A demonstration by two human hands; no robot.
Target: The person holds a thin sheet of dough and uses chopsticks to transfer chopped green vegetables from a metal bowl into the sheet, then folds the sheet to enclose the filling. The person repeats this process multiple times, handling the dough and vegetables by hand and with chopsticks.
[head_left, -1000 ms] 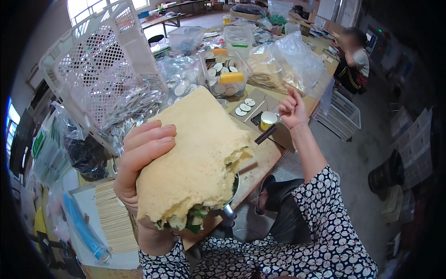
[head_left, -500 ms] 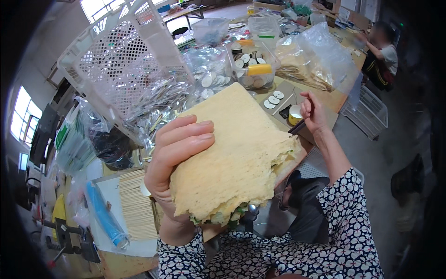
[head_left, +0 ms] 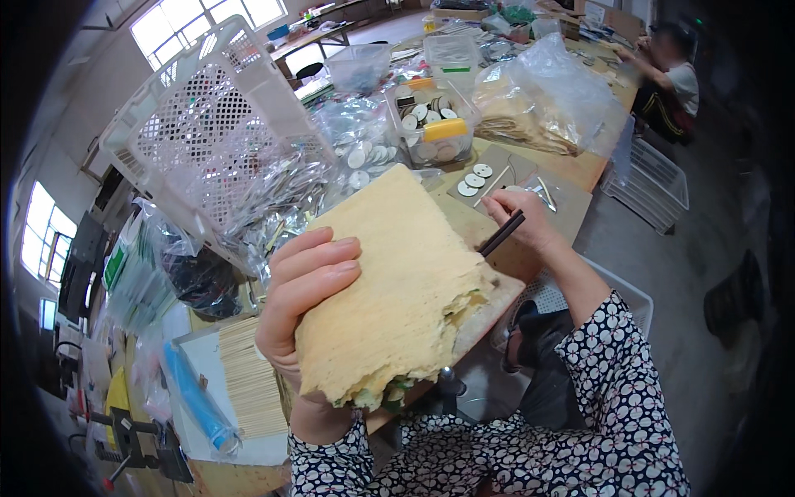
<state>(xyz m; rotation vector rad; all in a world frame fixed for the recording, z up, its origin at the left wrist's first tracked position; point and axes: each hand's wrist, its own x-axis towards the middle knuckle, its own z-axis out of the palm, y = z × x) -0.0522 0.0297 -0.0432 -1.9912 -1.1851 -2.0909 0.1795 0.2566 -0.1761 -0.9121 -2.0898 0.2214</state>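
Observation:
My left hand [head_left: 310, 277] grips a big, flat filled bread [head_left: 389, 282] with a pale yellow crust. Its near and right edges are torn, and green bits of filling show there. To the right, my right hand [head_left: 523, 222] is over a grey board [head_left: 567, 199], its fingers drawn together; what is in them, if anything, is hidden. Two dark sticks [head_left: 502, 234], like chopsticks, jut from behind the bread and cross in front of my right hand; what holds them is hidden. White discs [head_left: 474, 180] and thin pale strips lie on the board by my fingertips.
Beyond the bread stands a clear tub [head_left: 431, 124] of discs with yellow clips. A white perforated crate [head_left: 207, 124] leans at the left above shiny packets. Near left are a row of wooden sticks [head_left: 252, 377] and a blue roll [head_left: 199, 398]. A person [head_left: 667, 83] sits far right.
My right hand has come down and left onto the board, hiding the small yellow-and-white round thing there. The bread has shifted slightly left and down in view, still in my left hand.

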